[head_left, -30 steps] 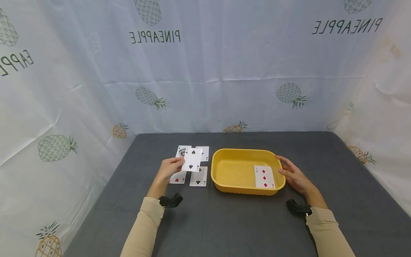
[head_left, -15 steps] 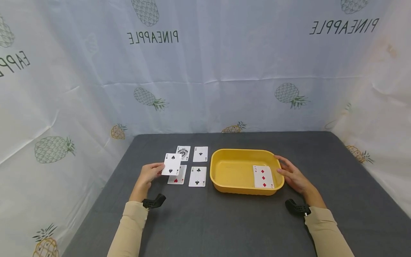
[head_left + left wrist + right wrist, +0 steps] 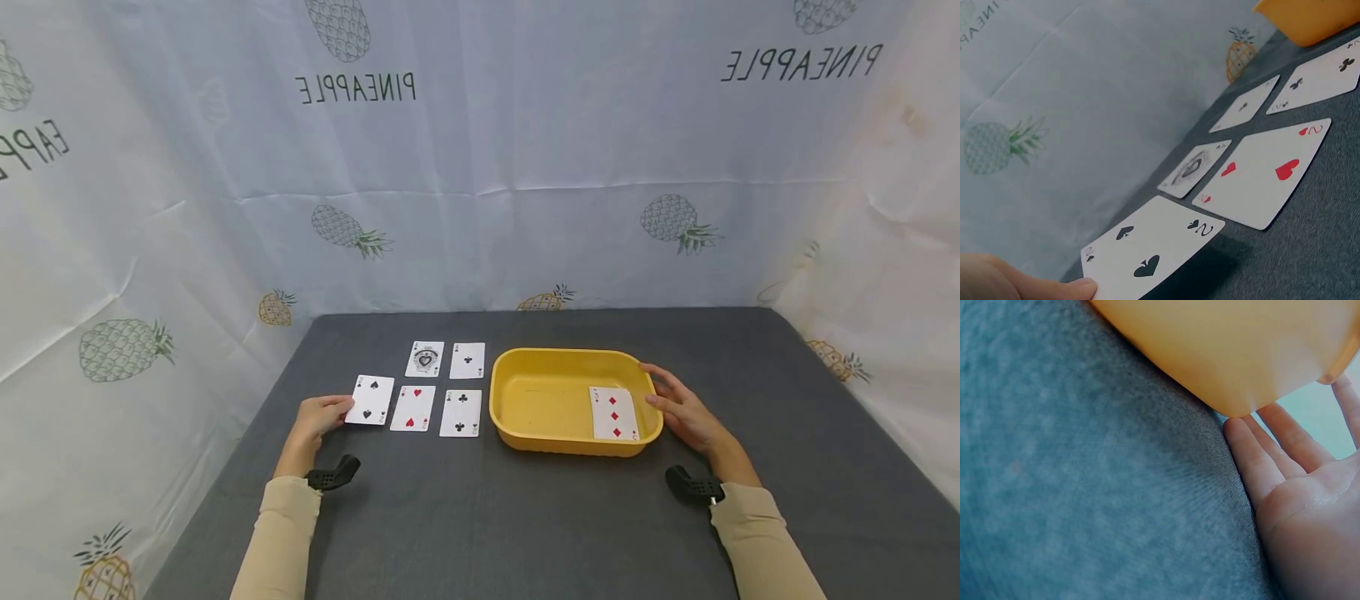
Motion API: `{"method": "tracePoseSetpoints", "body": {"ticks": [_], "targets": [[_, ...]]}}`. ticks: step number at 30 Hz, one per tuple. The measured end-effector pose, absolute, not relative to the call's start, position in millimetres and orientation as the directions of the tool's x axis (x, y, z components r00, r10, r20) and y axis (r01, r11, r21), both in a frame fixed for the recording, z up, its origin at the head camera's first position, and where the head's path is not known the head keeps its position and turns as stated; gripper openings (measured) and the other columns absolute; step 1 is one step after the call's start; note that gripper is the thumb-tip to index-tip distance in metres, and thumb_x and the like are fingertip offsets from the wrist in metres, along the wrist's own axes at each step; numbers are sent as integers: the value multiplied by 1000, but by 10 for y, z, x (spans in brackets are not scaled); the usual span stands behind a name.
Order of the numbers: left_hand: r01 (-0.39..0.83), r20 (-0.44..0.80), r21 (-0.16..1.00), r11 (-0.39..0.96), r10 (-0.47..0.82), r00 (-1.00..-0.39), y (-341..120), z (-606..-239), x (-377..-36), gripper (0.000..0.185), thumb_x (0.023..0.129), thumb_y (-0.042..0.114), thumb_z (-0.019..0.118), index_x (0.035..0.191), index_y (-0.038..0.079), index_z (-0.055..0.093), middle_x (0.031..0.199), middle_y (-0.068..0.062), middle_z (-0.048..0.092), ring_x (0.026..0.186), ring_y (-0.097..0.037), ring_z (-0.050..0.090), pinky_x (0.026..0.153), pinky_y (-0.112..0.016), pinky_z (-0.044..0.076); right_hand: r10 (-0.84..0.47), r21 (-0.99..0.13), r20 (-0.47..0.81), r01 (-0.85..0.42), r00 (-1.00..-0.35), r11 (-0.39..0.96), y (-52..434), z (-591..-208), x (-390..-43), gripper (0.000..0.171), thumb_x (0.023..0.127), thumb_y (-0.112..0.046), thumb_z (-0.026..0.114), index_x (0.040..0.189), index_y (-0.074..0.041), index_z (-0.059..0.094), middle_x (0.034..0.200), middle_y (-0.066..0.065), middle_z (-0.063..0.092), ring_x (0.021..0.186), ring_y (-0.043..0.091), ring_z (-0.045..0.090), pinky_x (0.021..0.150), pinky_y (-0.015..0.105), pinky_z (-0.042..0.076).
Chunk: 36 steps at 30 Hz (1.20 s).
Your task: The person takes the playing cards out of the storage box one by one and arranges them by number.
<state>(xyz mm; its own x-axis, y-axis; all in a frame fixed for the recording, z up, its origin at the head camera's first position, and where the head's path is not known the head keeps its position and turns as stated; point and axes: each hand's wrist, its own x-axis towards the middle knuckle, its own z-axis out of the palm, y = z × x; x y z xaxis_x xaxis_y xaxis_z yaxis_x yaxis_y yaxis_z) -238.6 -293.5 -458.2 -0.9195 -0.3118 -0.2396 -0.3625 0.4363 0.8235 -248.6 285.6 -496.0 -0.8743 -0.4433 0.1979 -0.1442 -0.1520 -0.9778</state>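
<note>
My left hand [image 3: 319,416] pinches a two of spades [image 3: 371,399] by its left edge. The left wrist view shows the thumb [image 3: 1079,289] over the card's corner and a shadow below its right side. Just right of it, a two of hearts [image 3: 412,408] lies face up on the dark cloth. At the yellow tray [image 3: 558,353], my right hand [image 3: 690,417] rests against the right end, fingertips at the rim. Its fingers [image 3: 1297,440] look extended along the tray's outer wall in the right wrist view. Inside the tray lies a three of diamonds [image 3: 614,413], at the right end.
Beside the two of hearts is a two of clubs [image 3: 460,413]. Behind them lie an ace of clubs [image 3: 468,361] and a card with an ornate black emblem [image 3: 424,359]. A white curtain [image 3: 480,167] with pineapple prints borders the grey-covered table [image 3: 525,533] at the back and sides.
My left hand has carried the two of spades leftward and lower, from over the other cards to left of the two of hearts. My right hand has stayed at the tray.
</note>
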Motion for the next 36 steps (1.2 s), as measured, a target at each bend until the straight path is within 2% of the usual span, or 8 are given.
{"method": "tracePoseSetpoints", "body": {"ticks": [2,5,8,15,20,26,31,36], "targets": [[-360,-239,821,443,-306,-921,-2974,-4583,-2373,40,96,17,54,127,-9,57,119,-24,62,78,-6,55,66,-14,46,-441,-979,194,-144,-876,-145,2852,-4950,-2483,48,100,0,42,143,-21,33,128,-13,54,111,0,60,87,18,56],[-367,-244,821,438,-312,-918,-3024,-4601,-2387,39,95,16,56,125,-9,58,95,-14,69,72,-4,54,64,-16,46,-442,-979,194,-147,-876,-139,2850,-4936,-2477,49,100,-1,42,143,-22,33,127,-13,54,111,0,60,87,18,56],[-372,-243,816,442,-321,-915,-3051,-4619,-2396,38,94,15,56,123,-9,59,85,-4,68,69,-3,53,61,-16,44,-443,-980,195,-151,-875,-132,2855,-4934,-2476,49,100,-1,42,144,-21,32,127,-13,55,111,0,60,87,18,56],[-353,-190,797,490,-351,-917,-3074,-4632,-2373,36,93,14,58,118,-12,61,104,-25,67,66,-2,51,58,-16,43,-445,-981,188,-142,-876,-135,2844,-4940,-2463,49,100,-1,43,144,-21,32,127,-13,55,111,-1,60,87,17,56],[-344,-115,763,547,-409,-905,-3053,-4631,-2356,34,89,14,61,110,-12,67,105,-29,66,67,-8,53,55,-16,42,-438,-983,180,-141,-881,-121,2845,-4945,-2467,49,100,-2,43,144,-22,32,126,-14,56,110,-1,60,87,17,56],[-365,-98,730,579,-440,-893,-3034,-4619,-2354,33,89,16,61,106,-10,69,103,-27,68,77,-19,57,55,-17,38,-414,-989,148,-125,-898,-81,2859,-4950,-2485,49,100,-4,44,143,-25,33,126,-16,55,110,-2,60,86,17,56],[-365,-107,748,555,-441,-891,-3028,-4582,-2346,31,91,14,59,106,-12,68,84,-19,71,64,-8,55,53,-17,42,-415,-989,144,-118,-898,-88,2875,-4965,-2496,50,100,-4,44,144,-25,32,126,-16,55,110,-3,60,87,17,56],[-357,-132,773,525,-418,-899,-3028,-4553,-2358,34,92,16,59,109,-11,67,70,-3,69,62,-4,53,53,-18,45,-402,-991,128,-104,-907,-83,2868,-4958,-2492,50,100,-4,45,144,-24,32,125,-15,55,109,-3,61,87,16,56]]}}
